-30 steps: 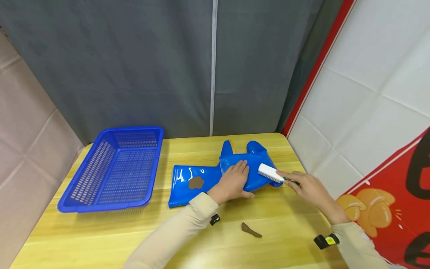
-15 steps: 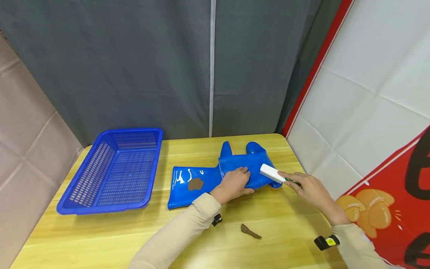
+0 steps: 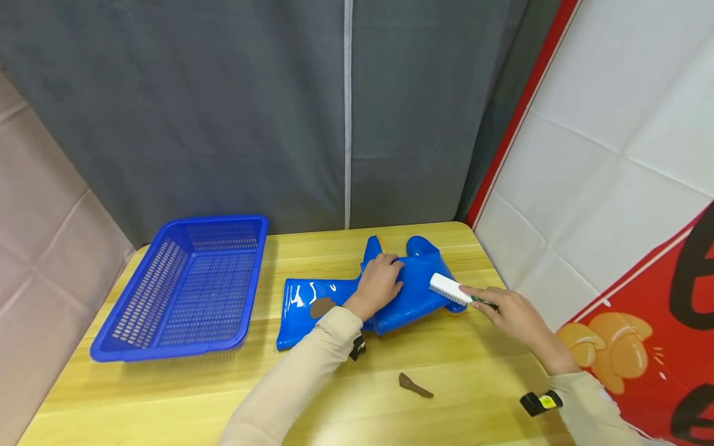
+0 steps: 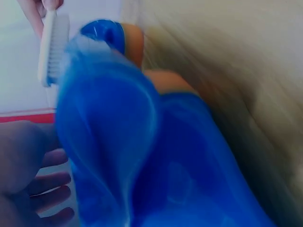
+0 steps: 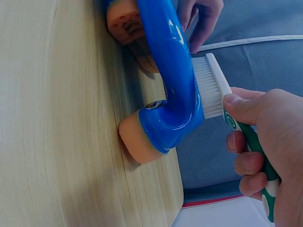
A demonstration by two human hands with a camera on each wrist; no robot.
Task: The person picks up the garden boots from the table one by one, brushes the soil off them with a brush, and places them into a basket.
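Two blue rain boots with orange soles lie on the table, one across the other. My left hand (image 3: 380, 282) is over the upper boot (image 3: 418, 285) near its shaft opening; in the left wrist view its fingers (image 4: 52, 198) extend beside the boot's rim. On the shaft of the lower boot (image 3: 298, 310) is a brown patch (image 3: 321, 307), partly hidden by my left arm. My right hand (image 3: 515, 313) grips the green-and-white handle of a scrub brush (image 3: 446, 287). In the right wrist view the white bristles (image 5: 207, 87) meet the upper boot's side.
A blue plastic basket (image 3: 251, 297) stands at the left of the wooden table (image 3: 357, 409). One curved brown scrap (image 3: 415, 385) lies near the front. Behind the table hangs a grey curtain (image 3: 251, 124), and a white and red panel (image 3: 602, 186) rises at the right.
My left hand has moved back and slightly left across the upper boot. That boot's shaft end has swung toward the near side. The brush stays near the same spot.
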